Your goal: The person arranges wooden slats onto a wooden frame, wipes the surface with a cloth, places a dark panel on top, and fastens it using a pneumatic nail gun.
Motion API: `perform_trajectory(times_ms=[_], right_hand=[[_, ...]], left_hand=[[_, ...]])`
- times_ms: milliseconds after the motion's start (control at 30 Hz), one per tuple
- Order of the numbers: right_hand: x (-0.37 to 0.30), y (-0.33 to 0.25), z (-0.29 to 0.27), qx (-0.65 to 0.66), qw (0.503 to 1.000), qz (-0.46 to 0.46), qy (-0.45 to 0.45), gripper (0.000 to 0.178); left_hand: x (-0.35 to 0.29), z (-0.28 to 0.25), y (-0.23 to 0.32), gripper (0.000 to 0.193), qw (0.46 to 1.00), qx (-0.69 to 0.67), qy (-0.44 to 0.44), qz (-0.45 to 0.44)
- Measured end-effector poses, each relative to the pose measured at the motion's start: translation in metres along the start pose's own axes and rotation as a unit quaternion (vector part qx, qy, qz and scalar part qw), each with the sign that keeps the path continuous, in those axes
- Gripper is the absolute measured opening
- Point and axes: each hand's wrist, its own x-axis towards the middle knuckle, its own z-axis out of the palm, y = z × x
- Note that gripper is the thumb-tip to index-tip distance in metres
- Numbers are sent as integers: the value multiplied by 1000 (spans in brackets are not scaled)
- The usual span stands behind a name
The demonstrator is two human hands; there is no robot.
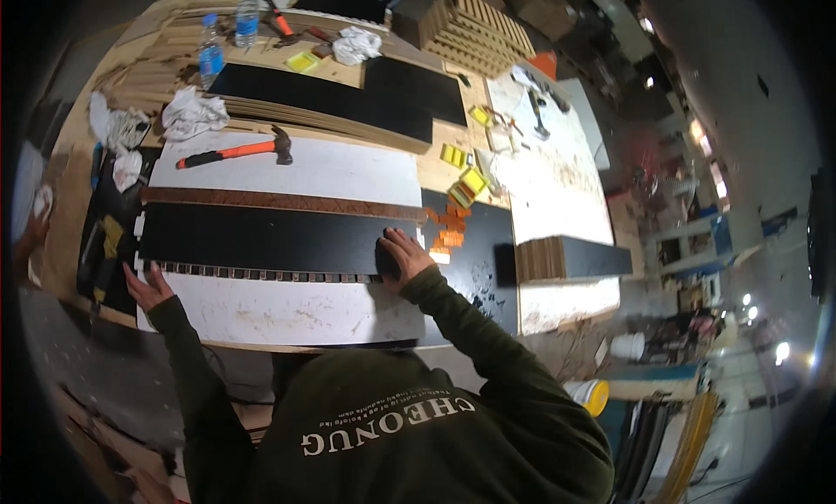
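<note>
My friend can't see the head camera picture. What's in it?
A person's right hand rests on the right end of a long black panel, the left hand at its other end. Beyond it lies an orange-handled hammer.

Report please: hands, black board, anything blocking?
Left hand at left end of black board; right hand on its right end. Board flat. Hammer beyond, off it.

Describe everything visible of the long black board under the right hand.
The black board looks like smooth coated wood, with small notches along its near edge. It lies flat on the worktable, a brown strip along its far edge. The right hand rests on its right end; the left hand is by its near left corner.
</note>
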Motion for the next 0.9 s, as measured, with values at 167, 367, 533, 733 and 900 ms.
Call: perform_trajectory(times_ms=[167,367,533,733,900], right_hand=[[10,-27,2,37,998,-42,-13,74],[14,-32,16,0,999,-21,35,67],[23,-36,10,20,999,-40,8,69],[36,-46,17,19,996,-82,16,74],[39,-48,19,4,997,-77,32,72]], left_hand=[[-2,1,-15,63,1000,2,8,20],[-1,-1,-7,63,999,39,-22,18],[-3,-4,-4,63,998,50,-23,14],[0,-7,6,60,997,62,-32,16],[0,-4,2,63,995,94,-25,27]])
